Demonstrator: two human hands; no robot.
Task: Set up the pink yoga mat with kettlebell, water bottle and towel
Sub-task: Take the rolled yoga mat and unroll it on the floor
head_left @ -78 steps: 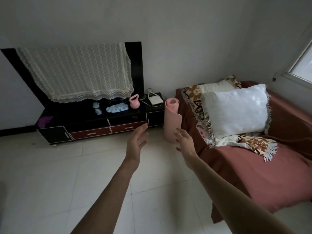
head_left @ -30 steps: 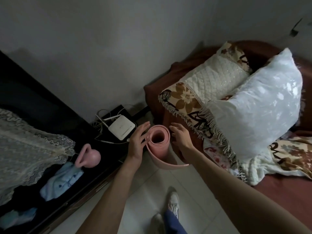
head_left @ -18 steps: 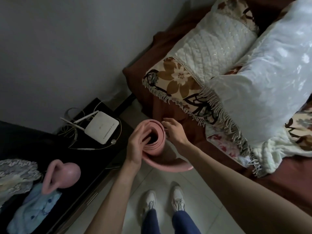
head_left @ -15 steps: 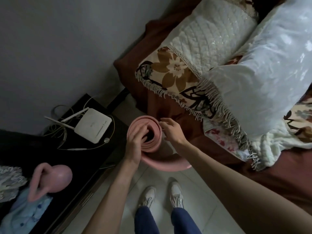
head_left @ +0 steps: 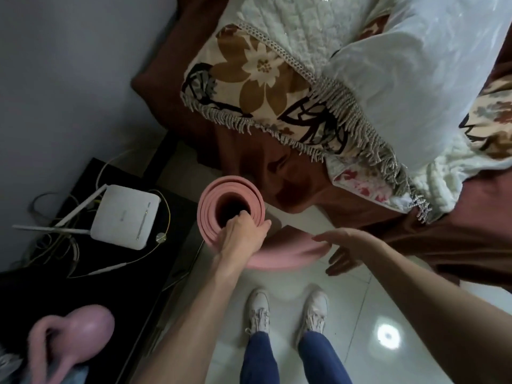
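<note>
The rolled pink yoga mat (head_left: 221, 195) stands on end on the floor between the TV stand and the sofa, seen from above. My left hand (head_left: 243, 236) grips its top rim, fingers hooked into the hollow core and thumb outside. A loose outer flap of the mat curls out low on the right. My right hand (head_left: 343, 248) hovers open beside that flap, fingers spread, holding nothing. The pink kettlebell (head_left: 74, 336) sits on the black TV stand at the lower left. A pale blue cloth (head_left: 69, 375), perhaps the towel, lies under it. No water bottle shows.
A white router (head_left: 124, 217) with antennas and tangled cables lies on the black TV stand (head_left: 36, 289). The brown sofa (head_left: 457, 245) with pillows and a fringed floral throw (head_left: 266, 76) fills the right. My feet in white shoes (head_left: 285, 309) stand on glossy white tiles.
My left hand has closed on the mat's top rim with fingers inside the core. My right hand has left the rim and dropped to the loose flap. The camera has tilted further down.
</note>
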